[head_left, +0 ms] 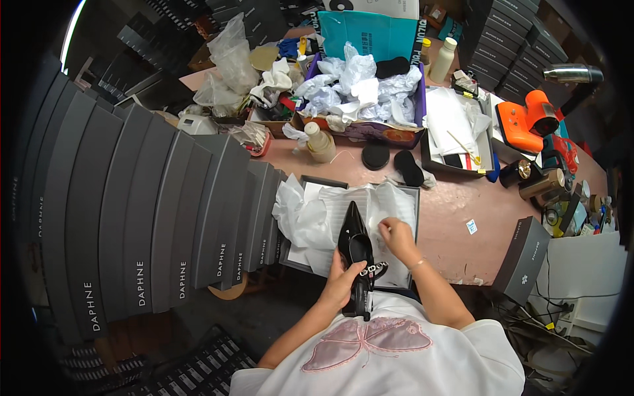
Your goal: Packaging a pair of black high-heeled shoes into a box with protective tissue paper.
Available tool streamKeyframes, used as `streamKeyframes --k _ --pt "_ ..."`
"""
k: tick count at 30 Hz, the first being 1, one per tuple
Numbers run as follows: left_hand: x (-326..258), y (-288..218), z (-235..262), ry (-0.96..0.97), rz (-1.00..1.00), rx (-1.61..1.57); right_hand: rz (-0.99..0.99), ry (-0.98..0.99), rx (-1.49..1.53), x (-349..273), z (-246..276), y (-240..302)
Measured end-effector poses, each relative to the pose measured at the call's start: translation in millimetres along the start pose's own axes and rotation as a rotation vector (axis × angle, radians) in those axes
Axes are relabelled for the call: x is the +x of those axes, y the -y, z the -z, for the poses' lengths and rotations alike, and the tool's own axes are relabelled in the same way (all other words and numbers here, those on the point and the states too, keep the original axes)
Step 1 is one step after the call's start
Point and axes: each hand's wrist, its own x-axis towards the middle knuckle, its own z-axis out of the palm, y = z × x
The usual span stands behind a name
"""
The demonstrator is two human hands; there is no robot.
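My left hand (343, 282) grips a black pointed-toe shoe (355, 241) with a sparkly strap, toe pointing away from me, over an open grey shoe box (415, 198). White tissue paper (310, 214) lines the box and spills over its left side. My right hand (398, 235) hovers just right of the shoe, fingers pinched on a small pale piece; what it is cannot be told.
Stacked dark grey shoe boxes (152, 218) fill the left. Behind on the pink table (456, 211): a purple box of crumpled paper (363, 92), a pale bottle (319, 142), a black tray (456, 132), an orange heat gun (528, 119). A grey box (522, 261) stands at the right.
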Motion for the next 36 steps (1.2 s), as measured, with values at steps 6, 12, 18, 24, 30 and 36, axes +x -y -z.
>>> streamKeyframes --k 6,12,18,24,30,36 --pt "0 -9 23 0.165 0.152 0.065 0.495 0.000 -0.314 -34 67 98" --pt "-2 -6 29 0.219 0.135 0.044 0.680 0.249 -0.329 -55 43 88" --pt "5 -9 27 0.174 0.174 0.078 0.590 0.194 -0.378 -27 12 75" --pt "12 3 39 0.169 0.126 -0.022 0.436 0.459 -0.023 57 23 74" --pt "2 -16 42 0.270 0.087 -0.103 0.432 0.440 -0.886 188 14 -58" --pt "6 -15 55 0.170 0.069 -0.108 0.432 0.553 -1.042 196 1 -63"
